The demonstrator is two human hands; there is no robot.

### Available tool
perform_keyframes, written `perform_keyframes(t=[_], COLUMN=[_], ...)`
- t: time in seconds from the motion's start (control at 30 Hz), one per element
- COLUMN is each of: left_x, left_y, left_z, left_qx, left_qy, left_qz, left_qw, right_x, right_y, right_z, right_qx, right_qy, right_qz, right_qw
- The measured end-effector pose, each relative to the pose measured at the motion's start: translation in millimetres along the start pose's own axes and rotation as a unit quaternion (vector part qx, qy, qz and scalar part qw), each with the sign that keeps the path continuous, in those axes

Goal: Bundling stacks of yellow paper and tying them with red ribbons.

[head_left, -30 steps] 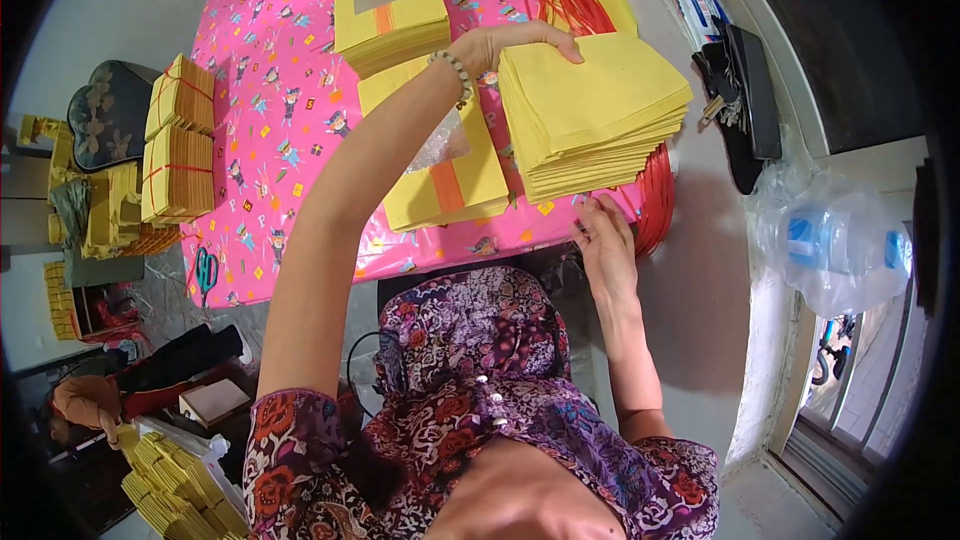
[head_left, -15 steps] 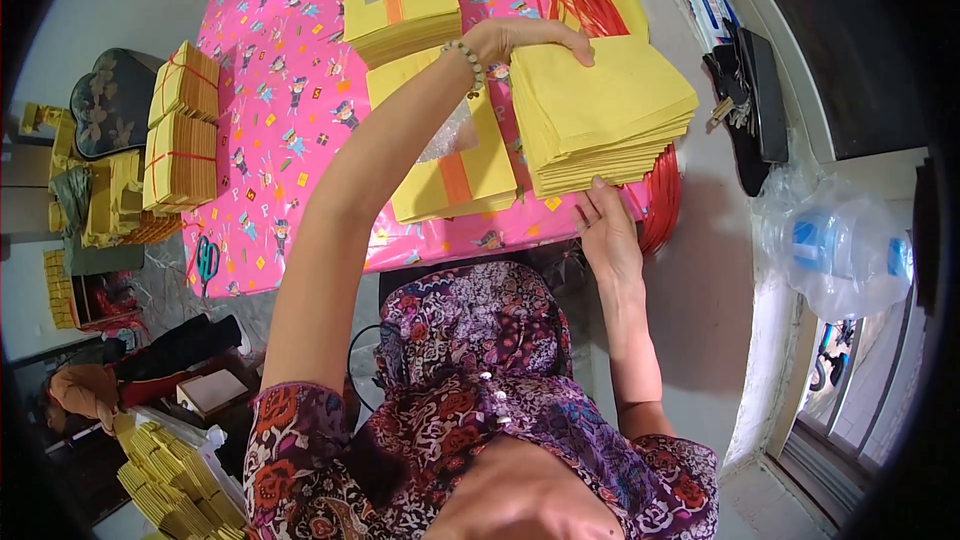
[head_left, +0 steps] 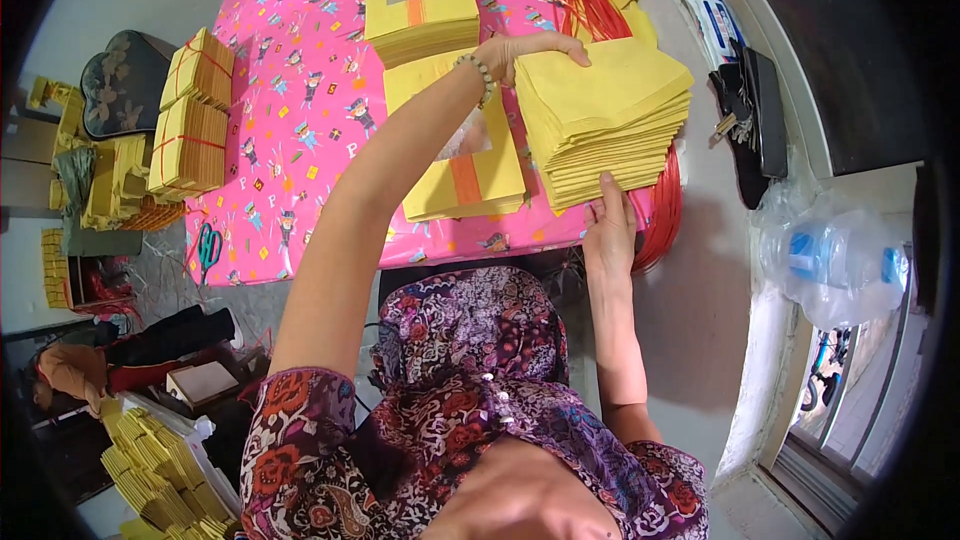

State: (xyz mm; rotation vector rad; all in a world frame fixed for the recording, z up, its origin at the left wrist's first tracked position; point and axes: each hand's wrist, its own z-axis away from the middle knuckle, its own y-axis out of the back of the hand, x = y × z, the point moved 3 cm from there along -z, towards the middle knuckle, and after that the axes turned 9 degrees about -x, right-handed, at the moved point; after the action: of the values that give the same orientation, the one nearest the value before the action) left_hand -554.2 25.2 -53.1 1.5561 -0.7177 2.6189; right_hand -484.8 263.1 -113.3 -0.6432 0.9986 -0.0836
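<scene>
A thick stack of yellow envelopes [head_left: 605, 90] rests at the right of the pink table, its layered near edge fanned unevenly. My left hand [head_left: 530, 50] reaches across to its far left corner; the thumb lies on the top sheet and the other fingers are mostly hidden at the edge. At the near edge, my right hand [head_left: 610, 230] is palm up, its fingers stretched out and touching the lower layers. Under my left forearm lies another yellow stack [head_left: 465, 180] with a clear window and an orange band.
Farther back sits a windowed yellow stack [head_left: 420, 0]. Red ties [head_left: 590, 0] lie behind the envelopes, and more red strands [head_left: 662, 215] hang over the front edge. Tied yellow bundles [head_left: 190, 145] and green-handled scissors [head_left: 208, 248] are at the left; keys [head_left: 735, 125] lie at the right.
The view has shifted slightly. My right hand's fingers have come closer together at the stack's near edge, and the stack's layers have spread a little. My left hand stays at the far corner.
</scene>
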Motion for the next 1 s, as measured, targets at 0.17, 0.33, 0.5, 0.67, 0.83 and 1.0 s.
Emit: perform_keyframes(t=[0.17, 0.33, 0.5, 0.67, 0.83, 1.0], left_x=[-10.1, 16.6, 19.5, -14.8, -40.4, -49.8], left_y=[1.1, -20.4, -60.4, -59.0, -56.1, -54.5], left_z=[10.7, 70.2, 160.4, 221.7, 237.4, 229.9], left_qx=[-0.009, 0.1, 0.222, 0.268, 0.315, 0.326], left_qy=[-0.047, -0.085, -0.107, -0.163, -0.186, -0.197], left_qz=[0.104, 0.081, 0.127, 0.214, 0.266, 0.267], left_qw=[0.993, 0.988, 0.961, 0.925, 0.892, 0.885], right_x=[-22.8, -41.4, -41.7, -12.3, 11.6, 11.4], right_y=[-25.7, -36.6, -85.7, -134.8, -151.7, -142.1], right_z=[4.8, -8.7, -21.4, -20.7, -28.6, -43.6], right_qx=[-0.034, -0.099, -0.268, -0.357, -0.394, -0.366], right_qy=[0.114, 0.087, -0.013, -0.109, -0.105, -0.054], right_qz=[0.005, 0.02, 0.011, 0.046, 0.085, 0.287], right_qw=[0.993, 0.991, 0.963, 0.927, 0.909, 0.884])
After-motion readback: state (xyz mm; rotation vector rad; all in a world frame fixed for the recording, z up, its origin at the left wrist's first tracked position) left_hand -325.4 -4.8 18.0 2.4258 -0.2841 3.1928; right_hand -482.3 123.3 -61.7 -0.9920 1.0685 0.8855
